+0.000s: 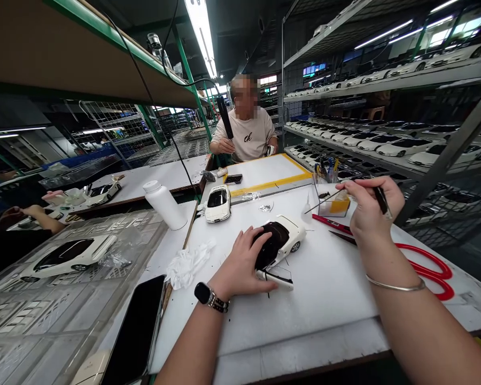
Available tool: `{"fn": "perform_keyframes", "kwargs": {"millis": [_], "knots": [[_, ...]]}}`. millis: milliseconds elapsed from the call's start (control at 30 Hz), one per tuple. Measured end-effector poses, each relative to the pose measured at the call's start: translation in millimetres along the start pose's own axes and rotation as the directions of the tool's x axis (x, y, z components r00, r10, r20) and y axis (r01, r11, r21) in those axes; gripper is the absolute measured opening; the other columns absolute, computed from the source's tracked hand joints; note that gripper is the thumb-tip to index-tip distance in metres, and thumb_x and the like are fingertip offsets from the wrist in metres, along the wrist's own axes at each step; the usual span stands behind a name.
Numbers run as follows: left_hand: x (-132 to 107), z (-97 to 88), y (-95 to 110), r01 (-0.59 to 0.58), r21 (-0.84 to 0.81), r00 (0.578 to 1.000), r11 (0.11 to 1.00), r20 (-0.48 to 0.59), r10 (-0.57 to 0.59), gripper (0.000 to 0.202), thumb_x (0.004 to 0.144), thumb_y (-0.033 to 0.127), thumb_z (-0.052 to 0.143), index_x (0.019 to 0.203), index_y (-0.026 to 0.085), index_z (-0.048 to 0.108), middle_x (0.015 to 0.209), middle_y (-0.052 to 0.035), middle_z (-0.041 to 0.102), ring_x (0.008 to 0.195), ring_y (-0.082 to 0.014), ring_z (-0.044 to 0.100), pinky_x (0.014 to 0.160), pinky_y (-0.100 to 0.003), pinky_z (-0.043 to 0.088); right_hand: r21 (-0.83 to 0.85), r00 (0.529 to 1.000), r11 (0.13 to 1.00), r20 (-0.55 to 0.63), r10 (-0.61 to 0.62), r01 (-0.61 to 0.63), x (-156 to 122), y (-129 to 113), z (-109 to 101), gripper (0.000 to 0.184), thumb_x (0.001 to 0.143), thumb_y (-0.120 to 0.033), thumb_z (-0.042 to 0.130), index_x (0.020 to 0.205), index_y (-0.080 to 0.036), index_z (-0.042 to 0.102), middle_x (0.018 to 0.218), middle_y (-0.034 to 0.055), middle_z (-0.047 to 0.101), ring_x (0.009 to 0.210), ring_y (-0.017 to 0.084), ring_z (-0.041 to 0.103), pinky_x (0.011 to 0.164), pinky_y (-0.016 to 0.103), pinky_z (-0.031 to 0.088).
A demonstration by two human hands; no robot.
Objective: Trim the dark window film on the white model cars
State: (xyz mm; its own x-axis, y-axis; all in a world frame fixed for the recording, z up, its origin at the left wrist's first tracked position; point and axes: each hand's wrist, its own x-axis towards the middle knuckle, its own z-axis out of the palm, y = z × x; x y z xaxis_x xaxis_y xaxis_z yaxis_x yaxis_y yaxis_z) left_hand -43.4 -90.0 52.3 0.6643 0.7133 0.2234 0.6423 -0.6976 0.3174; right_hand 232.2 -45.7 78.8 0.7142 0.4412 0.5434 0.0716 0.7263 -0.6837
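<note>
**White model car (292, 235) gripped under the left hand (240, 262)**

The car lies tilted on a white work table (336, 315), its dark glass (274, 238) turned up and toward the left hand. Its long axis runs from lower left to upper right, with a separate-looking white piece (274, 279) at the near end. The left hand is the nearer one, its fingers (250, 248) curled closed over the glass. The right hand (371, 206) is well apart to the right, pinching a slim black tool (381, 200); its tip is hard to make out. Just beyond it stands a clear holder of pens (328, 199), and red scissors (428, 270) lie further right. Left of the car are a second white model car (217, 204), a white plastic bottle (164, 204) and crumpled white film (186, 264).
</note>
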Motion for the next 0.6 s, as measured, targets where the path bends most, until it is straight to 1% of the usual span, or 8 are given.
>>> {"fn": "perform_keyframes", "kwargs": {"millis": [133, 200, 300, 400, 500, 600], "knots": [[3.0, -0.1, 4.9, 0.026, 0.014, 0.999, 1.0, -0.029, -0.026, 0.093, 0.063, 0.047, 0.073, 0.141, 0.022, 0.029, 0.144, -0.0146, 0.032, 0.134, -0.0336, 0.031, 0.11, -0.055, 0.029, -0.024, 0.999, 0.999, -0.026, 0.025, -0.025, 2.0, 1.8, -1.4, 0.021, 0.064, -0.02, 0.072, 0.066, -0.018, 0.052, 0.058, -0.004, 0.057, 0.066, 0.018, 0.067, 0.068, 0.032, 0.056], [5.1, 2.3, 8.4, 0.061, 0.041, 0.997, 0.997, -0.058, -0.059, 0.084, 0.068, 0.044, 0.07, 0.139, 0.022, 0.031, 0.142, -0.0139, 0.036, 0.131, -0.0323, 0.034, 0.11, -0.055, 0.027, -0.025, 0.999, 0.999, -0.027, 0.027, -0.027, 1.6, 2.4, -1.0, 0.021, 0.063, -0.02, 0.072, 0.066, -0.016, 0.051, 0.057, -0.0035, 0.057, 0.065, 0.018, 0.067, 0.066, 0.031, 0.056], [7.7, 7.3, 12.9, 0.12, 0.087, 0.987, 0.989, -0.116, -0.109, 0.066, 0.077, 0.035, 0.06, 0.136, 0.022, 0.034, 0.139, -0.0115, 0.041, 0.128, -0.0296, 0.038, 0.11, -0.055, 0.025, -0.044, 1.0, 0.999, -0.011, 0.021, -0.022, 1.3, 4.4, -0.6, 0.022, 0.063, -0.022, 0.071, 0.067, -0.014, 0.051, 0.058, -0.0028, 0.058, 0.065, 0.018, 0.067, 0.065, 0.029, 0.055], [8.9, 10.1, 14.6, 0.145, 0.106, 0.983, 0.984, -0.126, -0.132, 0.061, 0.078, 0.031, 0.056, 0.134, 0.021, 0.036, 0.139, -0.0104, 0.041, 0.128, -0.028, 0.039, 0.109, -0.052, 0.029, -0.06, 1.0, 0.998, -0.001, 0.026, -0.026, 2.1, 7.1, -1.6, 0.023, 0.063, -0.023, 0.071, 0.068, -0.014, 0.051, 0.06, -0.0021, 0.059, 0.066, 0.018, 0.067, 0.065, 0.029, 0.054], [9.1, 10.2, 14.2, 0.14, 0.113, 0.985, 0.984, -0.119, -0.127, 0.061, 0.078, 0.032, 0.057, 0.134, 0.021, 0.036, 0.139, -0.0104, 0.041, 0.128, -0.0278, 0.039, 0.108, -0.05, 0.031, -0.102, 1.0, 0.995, -0.014, -0.016, 0.014, 4.1, 8.2, -4.6, 0.023, 0.066, -0.026, 0.07, 0.071, -0.015, 0.05, 0.063, -0.0012, 0.059, 0.067, 0.018, 0.067, 0.065, 0.029, 0.053], [9.3, 10.0, 13.9, 0.124, 0.122, 0.986, 0.985, -0.128, -0.108, 0.06, 0.078, 0.032, 0.057, 0.133, 0.021, 0.038, 0.138, -0.0108, 0.041, 0.127, -0.0282, 0.039, 0.107, -0.05, 0.032, -0.229, 0.994, 0.969, -0.033, -0.108, 0.098, 7.2, 5.5, -10.5, 0.023, 0.073, -0.032, 0.065, 0.077, -0.016, 0.049, 0.072, -0.0007, 0.057, 0.073, 0.016, 0.066, 0.069, 0.029, 0.051]]}}
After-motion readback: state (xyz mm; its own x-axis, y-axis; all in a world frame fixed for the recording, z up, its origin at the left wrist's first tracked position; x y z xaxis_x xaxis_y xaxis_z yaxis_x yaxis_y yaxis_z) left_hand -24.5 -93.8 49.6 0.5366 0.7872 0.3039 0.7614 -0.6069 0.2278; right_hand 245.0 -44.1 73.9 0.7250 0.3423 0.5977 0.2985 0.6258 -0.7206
